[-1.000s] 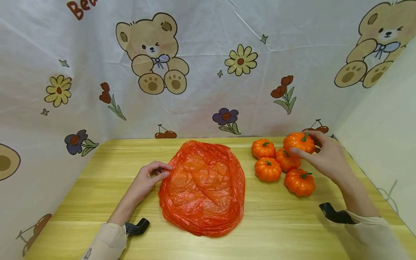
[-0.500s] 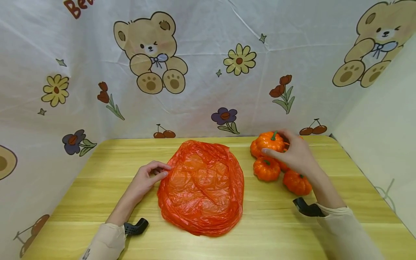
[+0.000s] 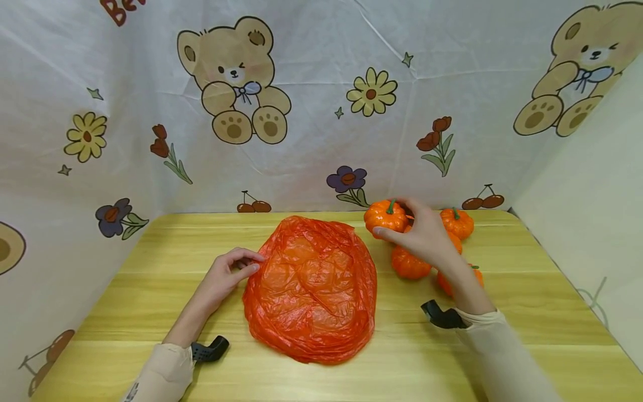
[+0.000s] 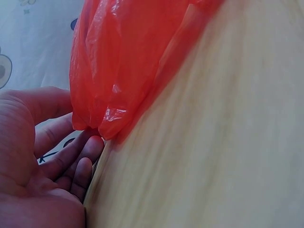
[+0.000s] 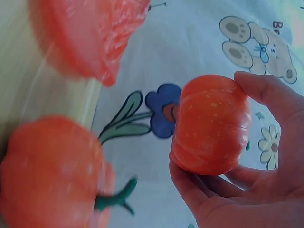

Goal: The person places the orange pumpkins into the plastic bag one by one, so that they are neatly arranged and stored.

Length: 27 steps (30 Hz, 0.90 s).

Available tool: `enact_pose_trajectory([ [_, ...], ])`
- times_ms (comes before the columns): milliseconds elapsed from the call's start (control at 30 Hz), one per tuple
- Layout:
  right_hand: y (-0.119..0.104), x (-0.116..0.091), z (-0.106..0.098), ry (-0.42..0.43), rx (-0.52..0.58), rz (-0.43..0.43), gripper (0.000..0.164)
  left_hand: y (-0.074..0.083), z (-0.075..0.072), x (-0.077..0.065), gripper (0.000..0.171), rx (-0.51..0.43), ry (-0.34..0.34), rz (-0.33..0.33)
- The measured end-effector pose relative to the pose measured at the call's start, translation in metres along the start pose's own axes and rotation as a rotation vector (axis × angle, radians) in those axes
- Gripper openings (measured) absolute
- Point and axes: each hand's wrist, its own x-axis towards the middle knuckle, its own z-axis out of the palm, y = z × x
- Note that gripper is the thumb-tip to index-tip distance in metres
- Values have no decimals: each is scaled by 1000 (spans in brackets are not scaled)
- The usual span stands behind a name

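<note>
My right hand point(image 3: 427, 234) holds a small orange pumpkin point(image 3: 384, 216) with a green stem between thumb and fingers, raised at the back, just right of the bag. In the right wrist view the same pumpkin point(image 5: 211, 126) sits in the fingers, touching nothing else. A crumpled translucent red plastic bag point(image 3: 311, 285) lies on the table with rounded shapes showing through it. My left hand point(image 3: 226, 276) rests at the bag's left edge, its loosely bent fingertips touching the plastic. In the left wrist view the bag's edge point(image 4: 114, 85) partly hides the fingertips.
Several more orange pumpkins stand right of the bag, one at the back right point(image 3: 458, 223), another point(image 3: 409, 262) partly behind my right hand. The wooden table point(image 3: 402, 357) ends at a printed cloth wall point(image 3: 311, 111). A black device point(image 3: 211, 350) is on the left wrist.
My right hand has carried the pumpkin leftward from the back right, over the other pumpkins, toward the bag. My left hand and the bag have hardly moved.
</note>
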Motion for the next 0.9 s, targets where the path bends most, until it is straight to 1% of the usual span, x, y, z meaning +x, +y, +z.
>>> enact_pose_trajectory([
  [167,-11,7,16,-34,74,-34,71,0,-1,-1,19,1,1,2],
  [267,-18,10,23,-51,97,-53,72,1,0,-1,20,3,1,0],
  [500,-28,14,32,-48,105,-55,73,3,1,0,22,1,-9,-11],
  [633,-34,17,38,-65,121,-70,73,2,1,1,22,3,-9,-8],
  [900,-58,23,59,-84,173,-96,70,0,1,1,19,10,-2,-5],
])
